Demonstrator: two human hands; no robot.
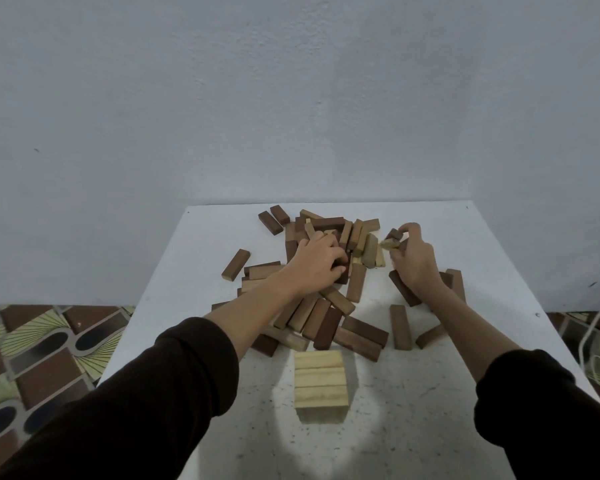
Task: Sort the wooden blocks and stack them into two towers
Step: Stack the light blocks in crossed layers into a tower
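Wooden blocks [326, 320]: a loose heap of dark, mid-brown and pale pieces, lying under and around both hands.
Left hand [317, 263]: palm down in the middle of the heap, fingers curled round a dark-brown block [343, 277], thumb against its near side.
Right hand [414, 263]: raised just right of the heap, fingertips pinching a raised dark block [394, 234]; a pale block [389, 244] is held just beneath it in the same grip.
Pale tower [321, 384]: a neat stack of light blocks, nearer the person than either hand, between the two forearms and just clear of the heap.
Table [395, 427]: white, speckled, carrying the heap and the tower.
Wall [291, 98]: plain blue-grey, directly beyond the hands.
Floor [49, 341]: patterned brown and green covering, left of the left arm.
Sleeves [136, 410]: dark, pushed up the forearms.
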